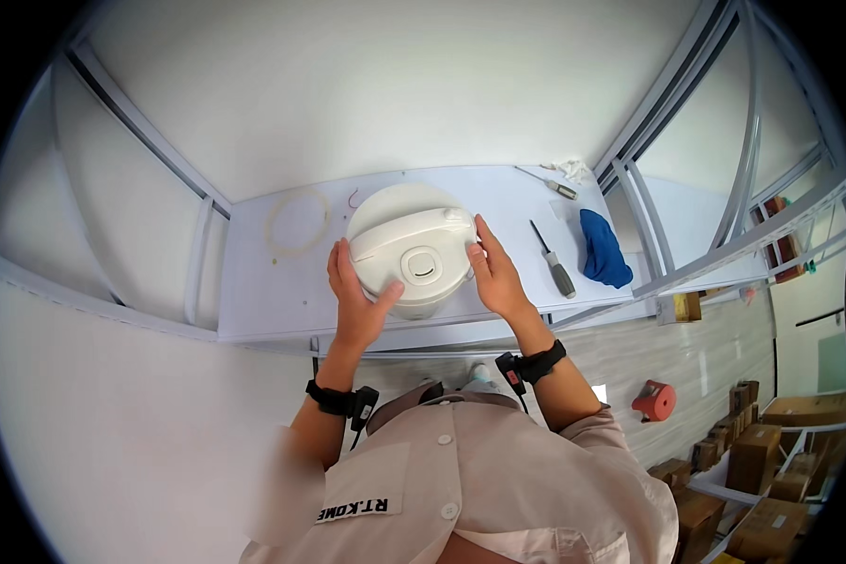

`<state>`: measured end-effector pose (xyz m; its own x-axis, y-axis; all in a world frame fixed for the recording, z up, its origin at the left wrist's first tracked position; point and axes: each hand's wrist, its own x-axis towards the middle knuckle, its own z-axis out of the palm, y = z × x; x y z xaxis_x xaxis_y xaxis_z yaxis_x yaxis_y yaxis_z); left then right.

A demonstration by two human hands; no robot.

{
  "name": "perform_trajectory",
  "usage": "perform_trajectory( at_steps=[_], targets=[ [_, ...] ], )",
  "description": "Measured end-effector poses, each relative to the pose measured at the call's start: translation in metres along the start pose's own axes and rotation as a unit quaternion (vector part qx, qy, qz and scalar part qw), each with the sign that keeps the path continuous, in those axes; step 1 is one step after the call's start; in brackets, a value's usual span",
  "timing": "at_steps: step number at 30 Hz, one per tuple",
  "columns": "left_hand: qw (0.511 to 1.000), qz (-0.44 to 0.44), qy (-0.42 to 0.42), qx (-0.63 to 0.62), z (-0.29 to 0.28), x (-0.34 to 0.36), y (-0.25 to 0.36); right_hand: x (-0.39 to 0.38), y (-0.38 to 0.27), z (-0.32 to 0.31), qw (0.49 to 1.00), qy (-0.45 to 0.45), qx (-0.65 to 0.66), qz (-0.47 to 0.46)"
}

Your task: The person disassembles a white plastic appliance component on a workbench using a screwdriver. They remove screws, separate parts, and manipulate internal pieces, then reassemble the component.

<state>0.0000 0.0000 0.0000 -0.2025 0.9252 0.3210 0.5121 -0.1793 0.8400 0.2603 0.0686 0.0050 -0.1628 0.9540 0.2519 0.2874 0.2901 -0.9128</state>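
Pot: the white pot (406,246) is held between both hands above the table (254,291); whether it is rested on the surface cannot be told
Lid: a broad handle (399,235) is laid across its top, with an oval button (423,266) set on the near side of it
Left hand: the pot's left side is gripped by the left hand (355,293), curved half open, fingers along the side, thumb on the lid's near edge
Right hand: the pot's right side is clasped by the right hand (496,277), half open, fingers by the handle's end, thumb pressed lower
Ring: a thin yellowish ring (269,230) is laid left of the pot
Wire: a short red wire (352,199) is seen just beyond the pot's left side
Screwdrivers: one screwdriver (559,273) is placed right of the pot, a second screwdriver (559,187) farther back
Cloth: a blue cloth (603,249) is bunched farther right of the pot
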Motion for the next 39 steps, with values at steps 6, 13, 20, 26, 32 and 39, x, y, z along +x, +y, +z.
perform_trajectory(
  at_steps=[6, 13, 20, 26, 32, 39],
  targets=[
    [0.999, 0.014, -0.029, 0.018, -0.017, 0.001, 0.011, -0.004, -0.008, -0.003, 0.999, 0.014, -0.045, 0.005],
    [1.000, -0.005, -0.022, 0.000, -0.007, -0.001, 0.007, -0.017, 0.017, -0.059, 0.981, 0.058, -0.185, -0.004],
    [0.998, 0.006, 0.007, -0.061, -0.002, -0.004, 0.005, -0.024, 0.073, -0.110, 0.957, 0.084, -0.277, 0.004],
    [0.999, 0.000, 0.005, -0.041, -0.005, -0.009, 0.003, -0.034, 0.102, -0.133, 0.905, 0.086, -0.416, 0.027],
    [0.993, -0.018, 0.002, -0.117, -0.001, -0.012, -0.003, -0.037, 0.134, -0.146, 0.892, 0.028, -0.441, 0.099],
    [0.989, -0.042, 0.013, -0.140, 0.006, -0.013, 0.002, -0.029, 0.150, -0.147, 0.888, -0.015, -0.441, 0.128]
  ],
)
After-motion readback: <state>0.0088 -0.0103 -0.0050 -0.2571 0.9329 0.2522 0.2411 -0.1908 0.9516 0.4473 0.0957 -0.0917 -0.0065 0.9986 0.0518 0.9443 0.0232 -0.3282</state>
